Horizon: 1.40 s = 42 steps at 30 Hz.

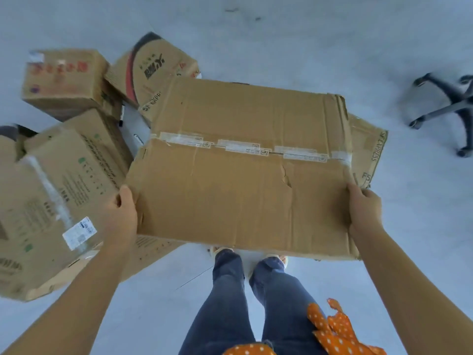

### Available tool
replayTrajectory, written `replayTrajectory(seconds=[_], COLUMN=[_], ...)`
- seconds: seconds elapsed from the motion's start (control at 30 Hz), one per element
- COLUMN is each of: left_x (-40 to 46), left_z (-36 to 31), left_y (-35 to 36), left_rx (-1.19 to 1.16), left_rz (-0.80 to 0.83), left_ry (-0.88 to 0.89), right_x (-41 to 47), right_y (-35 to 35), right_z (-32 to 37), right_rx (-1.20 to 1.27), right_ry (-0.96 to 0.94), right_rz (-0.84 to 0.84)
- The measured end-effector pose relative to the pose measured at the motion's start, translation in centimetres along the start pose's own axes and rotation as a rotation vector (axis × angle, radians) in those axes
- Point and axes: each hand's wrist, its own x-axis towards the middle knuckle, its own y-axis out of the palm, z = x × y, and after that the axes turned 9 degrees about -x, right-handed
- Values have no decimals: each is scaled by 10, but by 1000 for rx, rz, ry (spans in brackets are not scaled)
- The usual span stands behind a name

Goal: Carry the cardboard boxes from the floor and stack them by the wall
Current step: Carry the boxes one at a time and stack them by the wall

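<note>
A large taped cardboard box (243, 170) hangs in front of me above my feet. My left hand (121, 216) grips its left side near the front corner. Its right side is gripped by my right hand (364, 211), thumb on top. Several more cardboard boxes lie on the floor to the left: one with green print and a white label (58, 201), one with red print (66, 80) farther back, and one with a red and black stripe (151, 67). A flattened box (368, 149) pokes out under the held box's right edge.
The floor (307, 42) is pale grey. An office chair's wheeled base (445, 108) stands at the right edge. My legs in dark jeans (245, 303) stand below the held box.
</note>
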Motion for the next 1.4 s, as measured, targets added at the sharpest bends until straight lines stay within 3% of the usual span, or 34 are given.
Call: replayTrajectory(seconds=[0.27,0.47,0.83,1.1,1.4], left_x=[-91,-191,-436,-623,-859], left_z=[24,33,76,130,184], left_y=[-60,-65,-40,-22,6], left_rx=[-187,-208,-406,-476,-545], left_rz=[-277,-546,-1035,-1405,-1766], left_ry=[-80,-76,-472,-741,-897], right_x=[-19,-15,-54,-158,-272], right_y=[-39,-57,-68,-69,-128], right_z=[39,60,52,-26,-205], right_rx=[-41,-81,-346,-549,-659], right_ry=[-266,-422,-775,-981,-1184], right_rz=[75,254,627,1011,1296])
